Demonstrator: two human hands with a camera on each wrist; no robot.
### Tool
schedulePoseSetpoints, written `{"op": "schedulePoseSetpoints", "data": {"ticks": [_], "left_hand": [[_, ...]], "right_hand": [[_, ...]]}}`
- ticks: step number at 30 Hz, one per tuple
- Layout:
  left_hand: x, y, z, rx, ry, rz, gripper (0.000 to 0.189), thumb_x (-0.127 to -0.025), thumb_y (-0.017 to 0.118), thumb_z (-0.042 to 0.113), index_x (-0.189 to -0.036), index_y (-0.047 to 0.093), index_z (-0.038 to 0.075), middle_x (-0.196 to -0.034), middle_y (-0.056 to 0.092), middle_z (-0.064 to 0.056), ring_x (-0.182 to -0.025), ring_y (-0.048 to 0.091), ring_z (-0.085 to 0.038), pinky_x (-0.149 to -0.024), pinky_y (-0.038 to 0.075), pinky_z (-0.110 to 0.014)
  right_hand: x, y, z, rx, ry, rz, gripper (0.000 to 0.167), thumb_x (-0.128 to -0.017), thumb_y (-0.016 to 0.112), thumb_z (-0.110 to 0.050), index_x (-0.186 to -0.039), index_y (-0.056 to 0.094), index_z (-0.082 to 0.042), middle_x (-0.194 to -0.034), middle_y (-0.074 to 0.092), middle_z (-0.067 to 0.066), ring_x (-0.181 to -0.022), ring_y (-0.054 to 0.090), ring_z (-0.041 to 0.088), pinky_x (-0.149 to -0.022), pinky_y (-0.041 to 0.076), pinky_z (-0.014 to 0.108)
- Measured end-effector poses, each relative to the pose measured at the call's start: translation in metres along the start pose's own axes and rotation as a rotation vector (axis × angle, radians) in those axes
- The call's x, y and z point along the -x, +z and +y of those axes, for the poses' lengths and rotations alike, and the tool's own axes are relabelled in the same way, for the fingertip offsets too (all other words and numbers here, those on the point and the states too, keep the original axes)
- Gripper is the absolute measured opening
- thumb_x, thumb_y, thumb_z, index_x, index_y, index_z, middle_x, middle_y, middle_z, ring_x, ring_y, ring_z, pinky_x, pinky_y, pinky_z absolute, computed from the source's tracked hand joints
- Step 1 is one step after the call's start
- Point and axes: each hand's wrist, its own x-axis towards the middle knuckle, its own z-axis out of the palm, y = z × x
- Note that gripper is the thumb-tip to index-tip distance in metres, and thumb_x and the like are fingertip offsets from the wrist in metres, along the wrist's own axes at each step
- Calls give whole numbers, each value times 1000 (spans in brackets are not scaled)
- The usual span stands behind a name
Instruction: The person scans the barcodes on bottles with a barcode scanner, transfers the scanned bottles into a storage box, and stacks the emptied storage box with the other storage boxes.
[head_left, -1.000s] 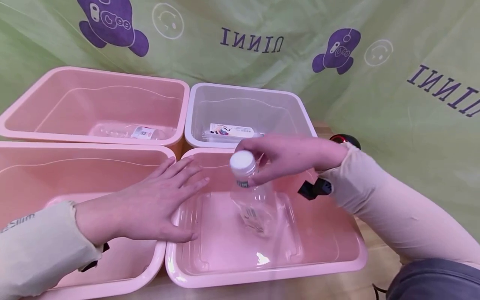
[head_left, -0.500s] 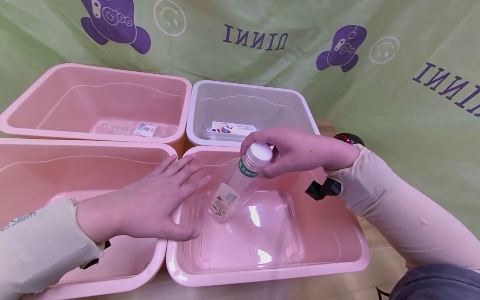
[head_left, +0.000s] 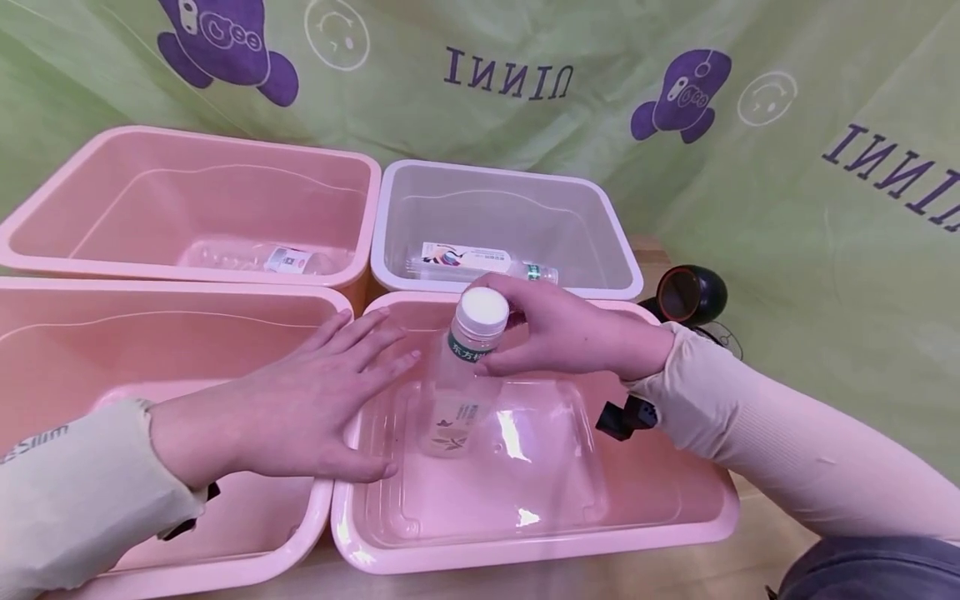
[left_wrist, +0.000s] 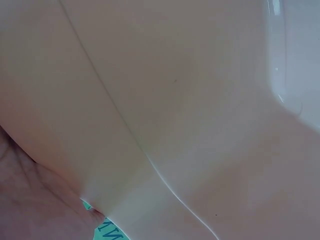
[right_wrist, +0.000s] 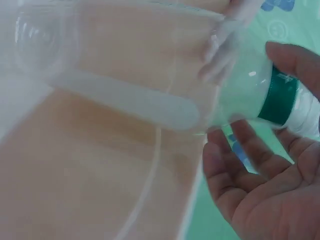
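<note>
My right hand pinches a clear plastic bottle near its white cap. The bottle has a green neck band and hangs nearly upright, tilted a little, over the front right pink bin. In the right wrist view, thumb and fingers lie around the bottle's neck. My left hand lies palm down with spread fingers across the adjoining rims of the two front bins, and holds nothing. Its palm edge shows at the lower left of the left wrist view.
A pink front left bin adjoins it. Behind are another pink bin with a clear bottle lying inside and a grey bin with a labelled bottle. A black rounded object stands at right, before a green curtain.
The bottle's base swung left, then the bottle came more upright. My right hand shifted slightly right, then back left, still gripping it. My left hand stayed in place.
</note>
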Motion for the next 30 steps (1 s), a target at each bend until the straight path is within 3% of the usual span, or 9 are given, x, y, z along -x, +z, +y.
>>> {"op": "schedulePoseSetpoints", "data": {"ticks": [5, 9, 13, 15, 20, 22, 26, 30], "left_hand": [[0, 1, 0, -8, 12, 14, 97, -88, 62, 72, -156, 44, 6, -163, 33, -18, -154, 16, -41, -120, 12, -67], [0, 1, 0, -12, 23, 29, 96, -87, 64, 70, -155, 45, 5, -162, 34, -18, -154, 19, -41, -118, 14, -68], [1, 1, 0, -16, 27, 40, 96, -87, 65, 69, -155, 45, 5, -161, 34, -17, -153, 20, -41, -118, 14, -68], [1, 1, 0, -15, 34, 49, 96, -87, 65, 69, -154, 45, 4, -161, 34, -18, -152, 21, -42, -117, 16, -69], [1, 2, -1, -18, 33, 47, 96, -87, 65, 70, -154, 45, 4, -161, 34, -19, -153, 20, -43, -117, 16, -70], [2, 2, -1, -16, 28, 40, 97, -87, 65, 71, -155, 44, 4, -162, 33, -19, -153, 19, -43, -117, 16, -70], [2, 2, 0, -1, 16, 29, 99, -87, 65, 71, -156, 43, 5, -164, 31, -19, -154, 17, -43, -118, 14, -69], [2, 2, 0, 3, 18, 38, 99, -86, 66, 71, -157, 42, 5, -163, 32, -19, -153, 18, -43, -118, 14, -69]], "right_hand": [[5, -18, 2, -70, 54, 0, 48, -85, 82, -4, -128, 61, 2, -114, 71, 7, -109, 68, 22, -99, 53, 38], [18, -49, -13, -95, 77, 82, 45, -88, 80, -3, -127, 61, 5, -113, 71, 12, -105, 69, 26, -94, 56, 36], [37, -83, -27, -150, 75, 214, 45, -89, 77, 2, -131, 60, 3, -115, 70, 15, -101, 70, 27, -85, 59, 31], [45, -99, -28, -223, 28, 274, 44, -89, 74, 9, -130, 60, 4, -115, 70, 18, -101, 70, 27, -85, 59, 30], [53, -128, -21, -555, -123, 407, 33, -93, 59, 21, -125, 58, 12, -108, 68, 24, -95, 70, 29, -81, 60, 31], [53, -133, -23, -630, -135, 500, 31, -95, 59, 18, -125, 56, 12, -107, 67, 24, -93, 69, 30, -77, 61, 32], [50, -142, -30, -632, -118, 710, 32, -93, 67, 13, -123, 58, 10, -111, 65, 24, -95, 68, 32, -72, 62, 33], [54, -162, -29, -607, -117, 812, 31, -92, 70, 11, -121, 60, 9, -115, 66, 22, -100, 66, 33, -71, 62, 33]]}}
